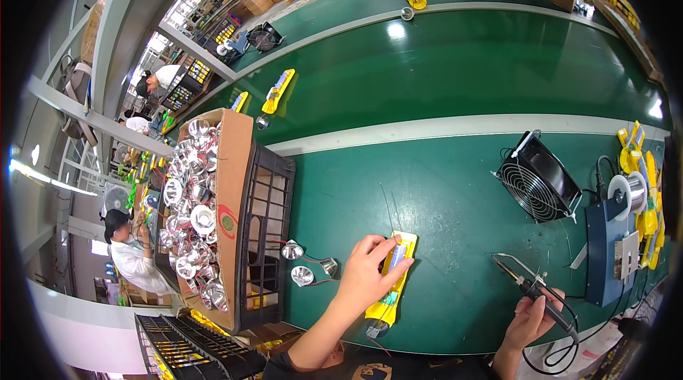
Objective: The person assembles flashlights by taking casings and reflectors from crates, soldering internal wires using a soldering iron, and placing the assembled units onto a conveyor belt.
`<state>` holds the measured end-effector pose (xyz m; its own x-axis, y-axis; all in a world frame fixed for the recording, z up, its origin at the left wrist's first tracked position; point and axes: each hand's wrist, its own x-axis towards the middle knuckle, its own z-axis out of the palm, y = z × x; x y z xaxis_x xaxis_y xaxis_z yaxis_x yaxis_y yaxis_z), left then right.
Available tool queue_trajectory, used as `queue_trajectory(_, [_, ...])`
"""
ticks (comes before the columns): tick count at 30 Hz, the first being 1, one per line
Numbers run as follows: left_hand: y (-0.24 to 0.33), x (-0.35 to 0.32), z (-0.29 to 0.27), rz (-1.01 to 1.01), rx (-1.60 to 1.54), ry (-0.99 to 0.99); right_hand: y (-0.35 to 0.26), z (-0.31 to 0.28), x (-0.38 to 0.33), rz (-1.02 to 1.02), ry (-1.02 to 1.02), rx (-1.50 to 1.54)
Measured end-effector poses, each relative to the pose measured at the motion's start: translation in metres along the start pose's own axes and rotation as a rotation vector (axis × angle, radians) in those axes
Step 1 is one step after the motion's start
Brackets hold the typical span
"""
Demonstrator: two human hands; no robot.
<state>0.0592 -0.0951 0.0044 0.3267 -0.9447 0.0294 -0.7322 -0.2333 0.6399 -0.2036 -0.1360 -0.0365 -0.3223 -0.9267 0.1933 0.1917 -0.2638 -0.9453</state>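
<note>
Green bench (455, 188): our left hand (366, 273) pinches the yellow housing (393, 280) left of the fan (537, 181); our right hand (530, 319) grips the soldering iron (530, 284), whose hot tip might scorch plastic.

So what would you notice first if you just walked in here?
Probably the big green table, with the left hand pressing on a yellow gadget near its front edge. The right hand holds a soldering iron just beside it. On the left sits a cardboard box full of shiny silver cups, and a black fan stands to the right.
</note>
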Motion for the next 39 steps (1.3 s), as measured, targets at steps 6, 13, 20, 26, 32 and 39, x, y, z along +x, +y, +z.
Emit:
queue_trajectory(6, [0.003, 0.001, -0.005, 0.077, 0.113, -0.022, -0.002, 0.002, 0.001, 0.036, 0.012, 0.0])
queue_trajectory(13, [-0.031, -0.044, -0.031, -0.003, -0.234, 0.141, -0.002, 0.005, -0.002, 0.097, 0.084, 0.011])
queue_trajectory(20, [-0.047, -0.153, -0.028, -0.216, -0.274, 0.338, 0.0, 0.009, -0.007, 0.045, -0.021, 0.02])
queue_trajectory(26, [-0.061, -0.189, -0.019, 0.171, -0.193, 0.166, 0.001, 0.008, -0.009, 0.034, -0.059, 0.064])
queue_trajectory(32, [-0.065, -0.182, -0.001, 0.338, -0.372, 0.203, 0.004, 0.004, -0.012, 0.014, -0.053, 0.057])
queue_trajectory(39, [-0.045, -0.173, 0.013, 0.12, -0.65, 0.313, -0.002, 0.006, -0.015, -0.051, -0.294, 0.153])
